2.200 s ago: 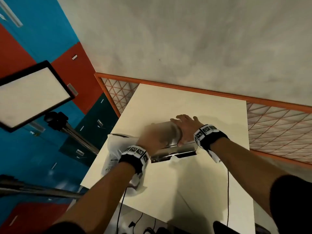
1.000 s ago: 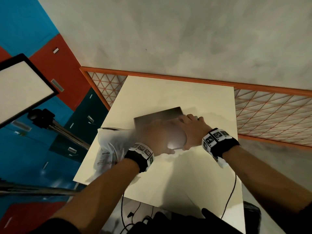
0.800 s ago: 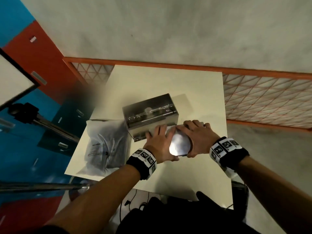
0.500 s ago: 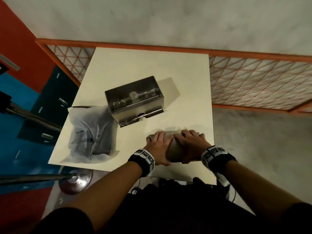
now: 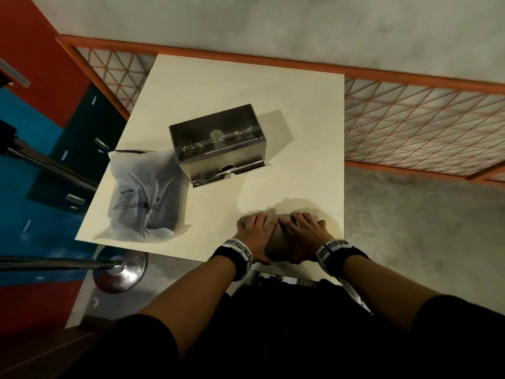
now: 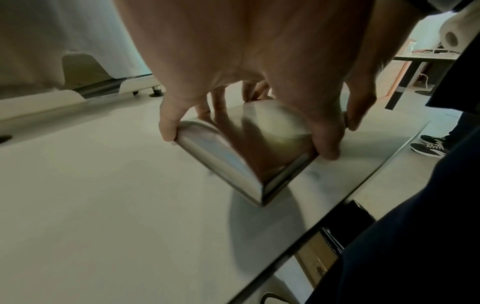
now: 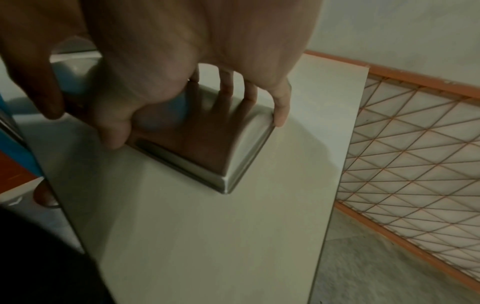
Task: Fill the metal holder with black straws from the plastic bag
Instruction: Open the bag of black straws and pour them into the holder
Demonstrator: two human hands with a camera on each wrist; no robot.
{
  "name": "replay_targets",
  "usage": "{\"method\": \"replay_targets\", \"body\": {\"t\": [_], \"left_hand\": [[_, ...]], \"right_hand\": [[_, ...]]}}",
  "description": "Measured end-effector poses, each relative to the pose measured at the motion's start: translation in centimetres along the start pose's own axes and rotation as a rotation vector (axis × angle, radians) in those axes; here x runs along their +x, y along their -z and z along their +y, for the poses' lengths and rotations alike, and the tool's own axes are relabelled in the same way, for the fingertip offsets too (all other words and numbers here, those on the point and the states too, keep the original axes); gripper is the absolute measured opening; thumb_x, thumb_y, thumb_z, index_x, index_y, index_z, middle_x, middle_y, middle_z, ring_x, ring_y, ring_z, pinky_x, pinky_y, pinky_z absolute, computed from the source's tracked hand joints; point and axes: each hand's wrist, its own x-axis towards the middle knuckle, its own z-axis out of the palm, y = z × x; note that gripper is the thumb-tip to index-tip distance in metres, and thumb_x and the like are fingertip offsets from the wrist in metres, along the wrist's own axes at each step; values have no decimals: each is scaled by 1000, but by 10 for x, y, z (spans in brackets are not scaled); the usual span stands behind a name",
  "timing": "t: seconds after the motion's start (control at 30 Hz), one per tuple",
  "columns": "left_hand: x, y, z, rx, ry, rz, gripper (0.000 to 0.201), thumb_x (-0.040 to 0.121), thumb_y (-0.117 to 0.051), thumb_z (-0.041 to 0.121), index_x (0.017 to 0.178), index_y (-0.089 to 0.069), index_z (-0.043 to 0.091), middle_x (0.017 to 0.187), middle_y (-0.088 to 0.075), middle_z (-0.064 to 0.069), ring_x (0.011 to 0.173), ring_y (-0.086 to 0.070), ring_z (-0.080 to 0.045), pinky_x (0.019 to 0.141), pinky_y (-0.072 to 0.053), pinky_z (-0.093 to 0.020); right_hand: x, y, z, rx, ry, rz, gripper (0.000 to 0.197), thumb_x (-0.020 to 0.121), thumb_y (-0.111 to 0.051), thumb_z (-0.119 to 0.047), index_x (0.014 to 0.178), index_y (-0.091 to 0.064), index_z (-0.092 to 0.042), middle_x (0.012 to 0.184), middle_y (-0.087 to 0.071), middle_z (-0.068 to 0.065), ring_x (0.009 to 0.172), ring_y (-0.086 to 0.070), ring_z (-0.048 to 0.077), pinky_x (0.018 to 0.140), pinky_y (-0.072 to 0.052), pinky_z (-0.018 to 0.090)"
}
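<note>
The metal holder [image 5: 218, 143], a shiny box with its top open, stands mid-table. To its left lies the translucent plastic bag [image 5: 144, 198] with dark straws inside. Both hands grip the holder's curved metal lid [image 5: 276, 236] at the table's near edge, well in front of the holder. My left hand [image 5: 254, 236] holds its left end and my right hand [image 5: 303, 236] its right end. Left fingers [image 6: 168, 129] and right fingers [image 7: 281, 111] curl over the lid's edges [image 6: 233, 156] [image 7: 207, 148]. Whether it rests fully on the table is unclear.
The cream table [image 5: 300, 119] ends just right of my right hand. An orange-framed mesh fence [image 5: 410, 127] runs behind and to the right. A stand with a round metal base [image 5: 120, 272] is on the floor at the left. Someone's shoes [image 6: 431, 146] are nearby.
Both hands lifted the lid off the holder and carried it back toward me to the table's near edge. The holder now stands with its top open. My head tilted down.
</note>
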Motion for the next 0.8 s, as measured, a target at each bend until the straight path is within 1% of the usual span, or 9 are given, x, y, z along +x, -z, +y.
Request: {"method": "replay_targets", "body": {"t": [0.17,0.37,0.47,0.57,0.7,0.8], "left_hand": [[-1,-8,5,-8,31,32,124,61,-84,63,155,-14,24,156,-18,-13,144,-19,-35,107,-31,-65],[-1,-12,7,4,41,39,125,62,-85,61,156,-13,22,156,-17,-14,144,-18,-37,108,-29,-67],[-1,-15,8,2,47,51,125,62,-86,60,156,-13,22,156,-17,-14,144,-18,-37,108,-29,-68],[-1,-16,8,-20,47,56,125,61,-87,58,156,-13,22,156,-16,-14,145,-17,-38,109,-28,-69],[-2,-16,7,-26,38,56,125,63,-86,59,157,-13,22,157,-15,-14,146,-16,-38,110,-27,-70],[-3,-16,6,-20,37,51,125,63,-86,60,157,-13,21,158,-14,-14,147,-15,-38,110,-27,-70]], "right_hand": [[-1,-8,1,3,9,41,118,49,-77,-69,145,-18,-35,145,-27,5,132,-28,34,88,-44,65],[-1,-12,1,2,3,53,118,49,-75,-72,145,-18,-36,144,-27,6,133,-28,35,89,-42,67],[-1,-13,2,-9,7,54,117,50,-74,-74,145,-18,-35,143,-26,6,133,-28,33,90,-42,66],[0,-15,4,-8,21,49,118,51,-75,-72,146,-16,-35,145,-25,5,134,-27,33,90,-42,67],[-2,-13,4,-22,29,32,120,52,-76,-72,147,-13,-35,148,-22,6,136,-23,34,93,-39,69],[-3,-11,4,-59,30,31,120,53,-75,-73,148,-12,-34,148,-22,7,136,-23,34,95,-37,70]]}}
